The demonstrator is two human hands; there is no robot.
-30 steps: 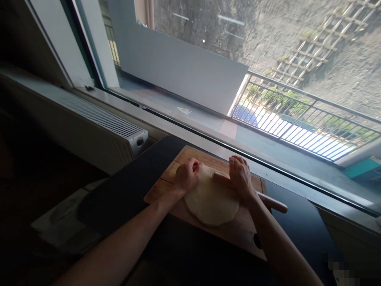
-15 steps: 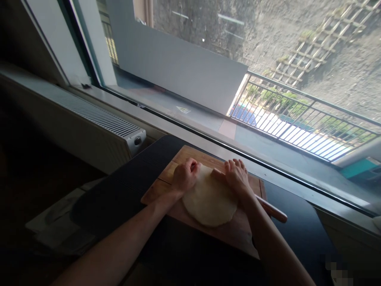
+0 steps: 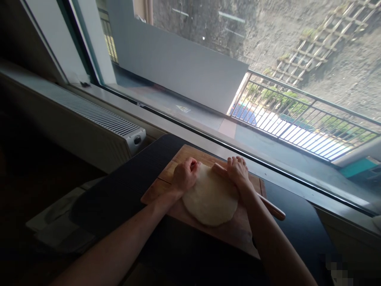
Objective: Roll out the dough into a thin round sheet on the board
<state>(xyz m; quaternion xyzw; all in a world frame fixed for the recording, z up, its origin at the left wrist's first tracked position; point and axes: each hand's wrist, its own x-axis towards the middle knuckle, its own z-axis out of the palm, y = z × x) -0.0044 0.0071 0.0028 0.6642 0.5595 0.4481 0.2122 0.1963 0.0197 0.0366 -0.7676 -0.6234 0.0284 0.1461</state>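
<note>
dough (image 3: 210, 196) lies flat on the board (image 3: 245, 234), between the hands and toward the person. the left hand (image 3: 186, 174) is curled at its far left edge and seems to pinch it. the right hand (image 3: 238, 171) lies palm down over the pin (image 3: 272, 208), fingers reaching past rather than wrapped. the pin's long axis slants from the dough's far edge, under that hand, to past the board's right side; the left hand is just off its far end.

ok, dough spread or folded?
Spread flat: the dough lies as a roundish sheet on the wooden board, no fold visible; its edge at the left hand is partly hidden.
</note>
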